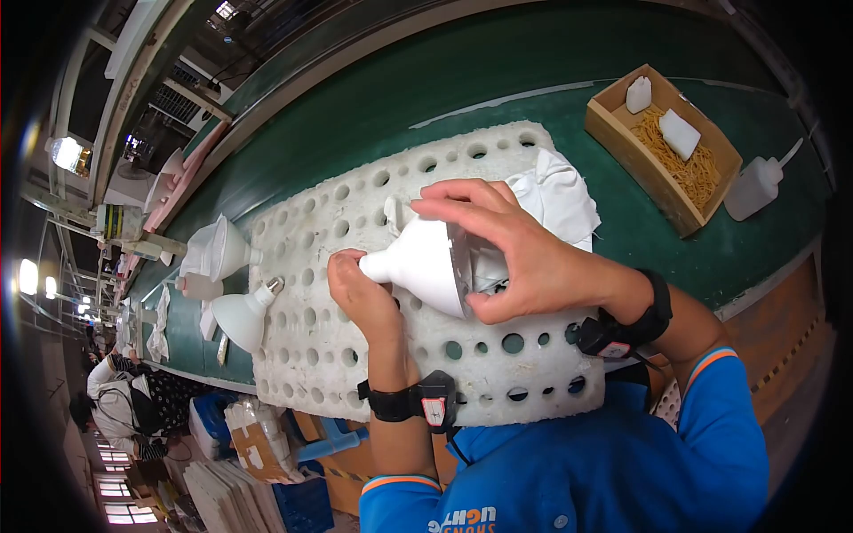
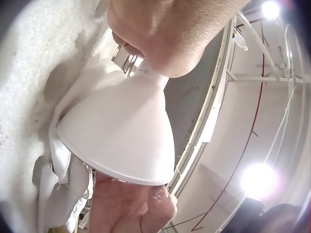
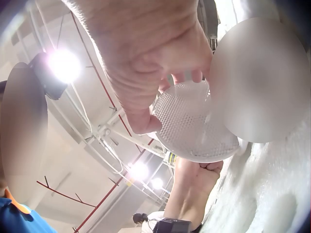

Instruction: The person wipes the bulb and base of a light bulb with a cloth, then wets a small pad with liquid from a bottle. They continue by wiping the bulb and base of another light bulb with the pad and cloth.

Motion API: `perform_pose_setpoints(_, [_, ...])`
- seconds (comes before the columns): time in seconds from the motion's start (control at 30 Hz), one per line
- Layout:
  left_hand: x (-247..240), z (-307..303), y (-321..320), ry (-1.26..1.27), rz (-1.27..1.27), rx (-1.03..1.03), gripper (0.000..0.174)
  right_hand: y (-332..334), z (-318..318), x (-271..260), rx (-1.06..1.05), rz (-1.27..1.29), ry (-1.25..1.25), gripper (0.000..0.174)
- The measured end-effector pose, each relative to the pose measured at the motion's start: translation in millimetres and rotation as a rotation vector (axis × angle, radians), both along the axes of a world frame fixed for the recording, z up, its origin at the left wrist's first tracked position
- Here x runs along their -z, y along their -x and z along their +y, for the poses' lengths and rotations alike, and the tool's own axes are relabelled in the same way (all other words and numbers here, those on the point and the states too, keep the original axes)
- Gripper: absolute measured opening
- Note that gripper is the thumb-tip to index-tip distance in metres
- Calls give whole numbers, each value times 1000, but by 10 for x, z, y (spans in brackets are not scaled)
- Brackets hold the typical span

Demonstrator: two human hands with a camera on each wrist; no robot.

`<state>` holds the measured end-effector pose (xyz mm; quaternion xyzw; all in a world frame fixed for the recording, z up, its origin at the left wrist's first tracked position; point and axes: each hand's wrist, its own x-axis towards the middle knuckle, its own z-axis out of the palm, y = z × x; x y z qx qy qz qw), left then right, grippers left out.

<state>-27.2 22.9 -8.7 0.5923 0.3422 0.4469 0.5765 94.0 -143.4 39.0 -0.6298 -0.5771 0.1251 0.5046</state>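
Note:
A white cone-shaped lamp bulb (image 1: 422, 262) is held on its side over a foam board (image 1: 293, 306) full of round holes. My left hand (image 1: 362, 298) grips its narrow neck end, hiding the base. At the wide end, my right hand (image 1: 542, 258) grips the rim, thumb on the near side and fingers across the far side. The right wrist view shows the bulb's dimpled clear lens (image 3: 187, 121) facing the right palm. In the left wrist view the smooth white shell (image 2: 121, 131) flares towards the right fingers. Crumpled white cloth (image 1: 564, 200) lies on the board behind the right hand.
Two more bulbs, one frosted (image 1: 242, 320) and one white (image 1: 229, 249), lie at the board's left edge. On the green bench (image 1: 498, 80), a cardboard box (image 1: 613, 124) holds rubber bands, beside a white squeeze bottle (image 1: 753, 191). Another person (image 1: 120, 400) is at far left.

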Motion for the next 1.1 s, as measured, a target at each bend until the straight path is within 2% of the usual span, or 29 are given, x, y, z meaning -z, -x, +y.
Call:
perform_pose_setpoints(0.2, [19,-6,-12,-26,-28,-15,21,17,-4,-6,5,25,-7,79])
perform_pose_setpoints(0.3, [-50,-77,-34,-2,-52,-27,22,19,-5,-20,14,58,-8,74])
perform_pose_setpoints(0.4, [-14,-49,-6,-85,-50,23,23,2,-10,-55,11,133,2,61])
perform_pose_setpoints(0.5, [-56,-87,2,-146,-48,59,26,-100,8,-28,-30,441,-11,50])
perform_pose_setpoints(0.53, [-58,-100,0,-231,-39,56,28,-180,51,48,-20,415,-52,45])
perform_pose_setpoints(0.6, [-65,-116,-5,-405,-21,46,31,-232,61,112,-75,706,-16,44])
perform_pose_setpoints(0.67, [-28,-113,1,-424,-19,1,34,-239,50,102,-137,939,26,43])
perform_pose_setpoints(0.77, [9,-109,-29,-423,-76,-99,36,-188,80,119,-155,915,16,53])
perform_pose_setpoints(0.9, [41,-52,-47,-404,-34,-179,36,-66,38,45,-108,494,-65,69])
perform_pose_setpoints(0.97, [58,5,-1,-433,19,-141,31,-44,14,19,-67,243,-12,76])
perform_pose_setpoints(1.0, [60,21,13,-447,47,-121,28,-16,0,9,-66,203,12,79])
perform_pose_setpoints(1.1, [6,-8,30,-296,-24,-48,23,67,-6,-15,-8,26,-26,79])
